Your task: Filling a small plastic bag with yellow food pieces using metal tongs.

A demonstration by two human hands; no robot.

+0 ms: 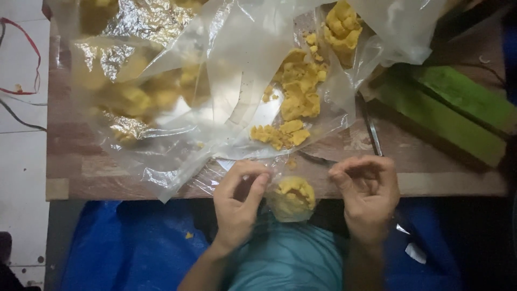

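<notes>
Lumpy yellow dough ball (292, 198) in clear plastic wrap (280, 167), at table edge (107, 186), 6 o'clock; left hand (238, 202) and right hand (367, 195) pinch the wrap's corners, fingers curled

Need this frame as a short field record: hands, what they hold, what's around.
left hand: pinching clear plastic wrap beside the lump
right hand: fingers curled, pinching the wrap on the other side
held item: yellow crumbly dough lump inside clear plastic wrap, between both hands
surface: brown wooden table
nearby: loose yellow dough pieces on clear plastic sheets; crumpled silver foil; green rectangular blocks
below: blue tarp
</notes>
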